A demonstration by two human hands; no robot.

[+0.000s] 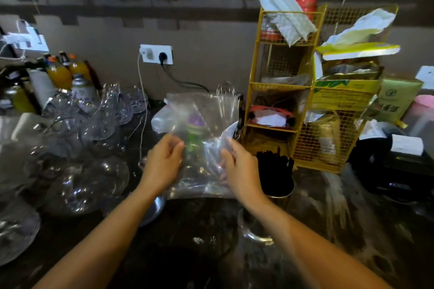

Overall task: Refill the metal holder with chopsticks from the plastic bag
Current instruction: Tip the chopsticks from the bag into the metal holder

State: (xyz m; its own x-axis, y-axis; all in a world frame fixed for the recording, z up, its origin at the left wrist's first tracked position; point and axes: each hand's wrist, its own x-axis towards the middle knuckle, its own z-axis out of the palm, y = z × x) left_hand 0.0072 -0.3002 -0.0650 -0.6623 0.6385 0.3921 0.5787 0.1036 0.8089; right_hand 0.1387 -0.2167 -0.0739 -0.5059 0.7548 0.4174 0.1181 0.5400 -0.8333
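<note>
Both forearms reach forward from the bottom edge over the dark bench [328, 230], wrists slightly raised. The left hand [163, 162] has its fingers curled, thumb and forefinger pinching the left edge of the clear plastic bag [206, 124]; its grip is closed on the film. The right hand [242, 171] is turned back-up and holds the bag's right side, fingers folded into the plastic, so that grip is also closed on the bag, though its fingertips are hidden behind the hand and the crumpled film. The bag hangs upright between the two hands, above the bench, and looks empty apart from creases; a green and purple shape [195, 131] shows through it, too blurred to identify. The metal holder [279, 195] stands just right of the right wrist, touching the frame of the yellow wire rack [281, 91], packed with dark chopsticks [273, 166] standing upright. Its lower body is partly hidden by the right forearm. Glassware [77, 148] on the left is smeared by motion blur.
</note>
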